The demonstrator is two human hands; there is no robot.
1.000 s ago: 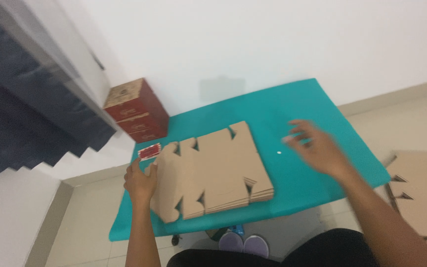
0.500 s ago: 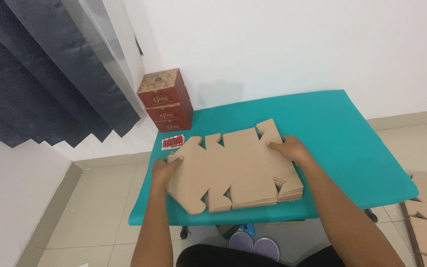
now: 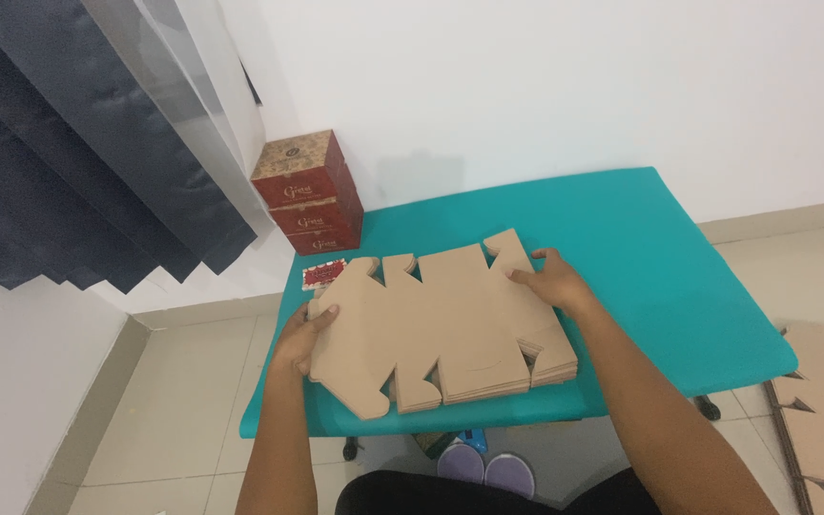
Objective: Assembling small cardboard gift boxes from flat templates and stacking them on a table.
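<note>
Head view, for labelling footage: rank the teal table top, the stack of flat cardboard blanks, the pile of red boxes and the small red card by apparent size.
1. teal table top
2. stack of flat cardboard blanks
3. pile of red boxes, though it sits farther from the camera
4. small red card
</note>
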